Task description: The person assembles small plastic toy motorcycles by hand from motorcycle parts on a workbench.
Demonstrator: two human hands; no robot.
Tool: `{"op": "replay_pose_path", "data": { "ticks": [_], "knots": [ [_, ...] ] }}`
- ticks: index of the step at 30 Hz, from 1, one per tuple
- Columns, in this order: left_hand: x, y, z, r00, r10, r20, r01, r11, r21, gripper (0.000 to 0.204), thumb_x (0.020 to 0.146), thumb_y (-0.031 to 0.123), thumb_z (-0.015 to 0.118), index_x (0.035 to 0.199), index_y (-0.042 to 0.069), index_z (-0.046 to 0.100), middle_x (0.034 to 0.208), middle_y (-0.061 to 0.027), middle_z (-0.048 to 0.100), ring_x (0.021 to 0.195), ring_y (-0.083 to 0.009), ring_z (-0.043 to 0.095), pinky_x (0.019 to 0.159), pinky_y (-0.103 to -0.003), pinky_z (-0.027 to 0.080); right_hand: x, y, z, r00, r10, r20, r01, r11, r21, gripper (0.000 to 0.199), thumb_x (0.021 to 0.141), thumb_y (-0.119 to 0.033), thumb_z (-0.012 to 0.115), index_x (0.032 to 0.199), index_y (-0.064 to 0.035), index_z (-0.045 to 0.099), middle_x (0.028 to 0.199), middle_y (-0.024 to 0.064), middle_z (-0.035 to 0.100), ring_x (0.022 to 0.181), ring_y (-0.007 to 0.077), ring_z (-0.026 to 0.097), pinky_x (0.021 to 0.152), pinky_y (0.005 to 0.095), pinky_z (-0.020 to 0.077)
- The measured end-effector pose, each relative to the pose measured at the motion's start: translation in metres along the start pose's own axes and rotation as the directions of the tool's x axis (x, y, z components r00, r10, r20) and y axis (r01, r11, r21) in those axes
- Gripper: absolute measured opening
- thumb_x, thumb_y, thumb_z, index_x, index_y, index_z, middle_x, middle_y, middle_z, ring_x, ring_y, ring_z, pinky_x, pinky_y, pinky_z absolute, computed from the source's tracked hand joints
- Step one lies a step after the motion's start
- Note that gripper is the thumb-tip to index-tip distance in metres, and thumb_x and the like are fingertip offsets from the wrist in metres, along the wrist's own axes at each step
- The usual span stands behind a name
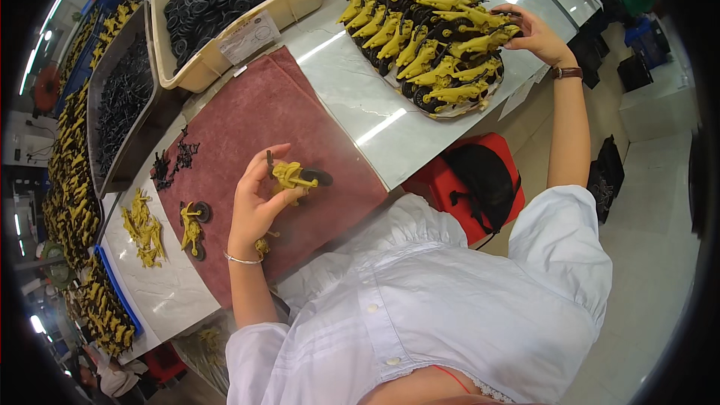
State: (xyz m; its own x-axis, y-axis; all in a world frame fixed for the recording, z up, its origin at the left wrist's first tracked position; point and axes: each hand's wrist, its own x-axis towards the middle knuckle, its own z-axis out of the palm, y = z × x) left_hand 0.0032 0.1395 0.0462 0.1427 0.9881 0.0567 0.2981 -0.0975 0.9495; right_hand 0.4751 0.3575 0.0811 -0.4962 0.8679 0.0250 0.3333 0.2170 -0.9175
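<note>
A yellow toy motorcycle [292, 175] with a black wheel is gripped in my left hand [253, 206], held above the dark red cloth [262, 105]. My right hand [538, 39] reaches out to the far right, thumb and fingers around a yellow toy motorcycle [504, 31] at the right edge of a tray's packed rows. Those rows of yellow toy motorcycles [409, 45] with black wheels stand close together. Left of my left hand, another toy motorcycle with wheels [191, 231] lies on the cloth. A small yellow part [262, 246] shows partly behind my left wrist.
Loose yellow parts [142, 229] lie on the white table, and small black parts [180, 156] on the cloth. A cream bin [172, 67] of black wheels and a grey bin [96, 135] of black pieces stand beyond. A red stool [495, 150] with a black bag is beside me.
</note>
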Motion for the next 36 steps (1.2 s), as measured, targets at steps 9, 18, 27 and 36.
{"op": "replay_pose_path", "data": {
  "ticks": [9, 18, 27, 36],
  "knots": [
    [-0.005, -0.002, 0.003, 0.992, -0.126, 0.017, 0.127, 0.981, -0.146, 0.045, 0.07, -0.004, 0.066, 0.112, -0.004, 0.053, 0.101, -0.003, 0.049, 0.086, -0.0106, 0.056, 0.073, -0.022, 0.049, -0.007, 0.022, 0.03, 0.986, -0.081, -0.149, 0.097, 0.99, 0.107, 0.069, 0.068, -0.007, 0.069, 0.129, -0.0085, 0.038, 0.124, 0.0091, 0.041, 0.111, 0.0162, 0.042, 0.094, 0.0293, 0.0364],
    [-0.004, -0.01, 0.004, 0.994, -0.107, -0.008, 0.104, 0.979, -0.173, 0.046, 0.069, -0.005, 0.067, 0.113, -0.004, 0.053, 0.096, -0.0013, 0.05, 0.086, -0.0099, 0.054, 0.077, -0.023, 0.045, 0.003, 0.057, 0.061, 0.779, -0.08, -0.622, 0.235, 0.957, 0.172, 0.023, 0.086, -0.016, 0.061, 0.103, -0.0014, 0.057, 0.097, 0.0027, 0.058, 0.093, 0.0086, 0.051, 0.084, 0.0217, 0.0394],
    [-0.009, -0.02, 0.0, 0.989, -0.145, -0.017, 0.138, 0.964, -0.228, 0.044, 0.069, -0.005, 0.067, 0.111, -0.004, 0.054, 0.097, -0.0018, 0.051, 0.088, -0.01, 0.053, 0.078, -0.023, 0.044, 0.004, 0.033, 0.069, 0.795, -0.187, -0.577, 0.385, 0.89, 0.243, 0.023, 0.09, -0.015, 0.052, 0.108, -0.0024, 0.05, 0.105, 0.009, 0.061, 0.104, 0.0132, 0.05, 0.095, 0.0271, 0.033],
    [-0.01, -0.018, -0.002, 0.986, -0.166, -0.022, 0.153, 0.945, -0.291, 0.043, 0.07, -0.005, 0.066, 0.111, -0.003, 0.054, 0.094, -0.0011, 0.052, 0.086, -0.0101, 0.054, 0.078, -0.023, 0.044, 0.003, 0.04, 0.072, 0.689, -0.018, -0.725, 0.178, 0.973, 0.145, 0.041, 0.084, -0.02, 0.063, 0.117, -0.0023, 0.046, 0.111, 0.0092, 0.051, 0.098, 0.0127, 0.052, 0.085, 0.024, 0.0403]
  ]
}}
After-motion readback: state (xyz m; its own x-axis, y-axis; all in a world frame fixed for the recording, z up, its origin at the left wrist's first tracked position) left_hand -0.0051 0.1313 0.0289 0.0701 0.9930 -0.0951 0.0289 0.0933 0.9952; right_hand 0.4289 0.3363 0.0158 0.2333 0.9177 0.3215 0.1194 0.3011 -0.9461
